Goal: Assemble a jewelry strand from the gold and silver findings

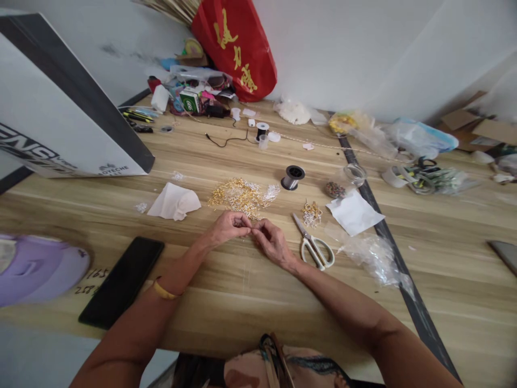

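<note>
My left hand [231, 226] and my right hand [271, 241] meet fingertip to fingertip above the table's near middle. Both are pinched closed, and whatever lies between the fingers is too small to name. Just beyond them spreads a pile of gold and clear beaded pieces [238, 195]. Scissors with white handles [317, 250] lie to the right of my right hand, blades pointing away. A smaller cluster of gold and clear pieces [312, 213] sits beyond the scissors. Behind the pile stands a dark spool of wire [293, 178].
Left are a crumpled white tissue [174, 201], a black phone-like slab [121, 282], a purple cap [44, 269] and a large box [68, 108]. Right lie white paper [355, 212], clear plastic bags [374, 256] and a jar of beads [336, 188]. A red bag [238, 51] stands behind.
</note>
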{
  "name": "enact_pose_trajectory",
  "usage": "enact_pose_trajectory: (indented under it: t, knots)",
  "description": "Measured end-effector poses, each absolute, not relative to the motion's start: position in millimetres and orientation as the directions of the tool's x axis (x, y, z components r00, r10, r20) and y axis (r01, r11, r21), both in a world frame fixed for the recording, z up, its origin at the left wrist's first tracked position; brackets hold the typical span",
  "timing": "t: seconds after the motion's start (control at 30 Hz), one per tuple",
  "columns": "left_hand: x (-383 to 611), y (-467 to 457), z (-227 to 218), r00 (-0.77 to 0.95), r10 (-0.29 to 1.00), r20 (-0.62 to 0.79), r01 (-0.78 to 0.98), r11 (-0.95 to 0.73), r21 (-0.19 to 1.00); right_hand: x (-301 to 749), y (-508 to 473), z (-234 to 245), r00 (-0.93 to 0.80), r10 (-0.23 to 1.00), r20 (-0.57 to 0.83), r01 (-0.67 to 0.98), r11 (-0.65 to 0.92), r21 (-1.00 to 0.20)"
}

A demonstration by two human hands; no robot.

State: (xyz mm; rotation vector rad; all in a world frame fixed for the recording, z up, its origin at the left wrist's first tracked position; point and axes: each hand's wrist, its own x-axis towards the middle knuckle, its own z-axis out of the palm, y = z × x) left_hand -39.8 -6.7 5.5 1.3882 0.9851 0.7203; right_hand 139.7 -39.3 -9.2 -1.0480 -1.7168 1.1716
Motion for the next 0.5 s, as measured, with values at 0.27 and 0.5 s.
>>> enact_pose_trajectory:
  t: [0.27,0.5]
  knots:
    - [-40.7,-8.6,6.8,0.497,0.851,-0.17,0.178,0.091,0.98,139.1,-39.9,-9.3,-0.332,0.932,0.146,0.203,0.222,-0.954]
    - [-43.4,-10.5,12.6,0.518,0.835,-0.186,0.195,0.096,0.976,139.6,-41.9,-5.2,-0.323,0.934,0.153,0.223,0.232,-0.947]
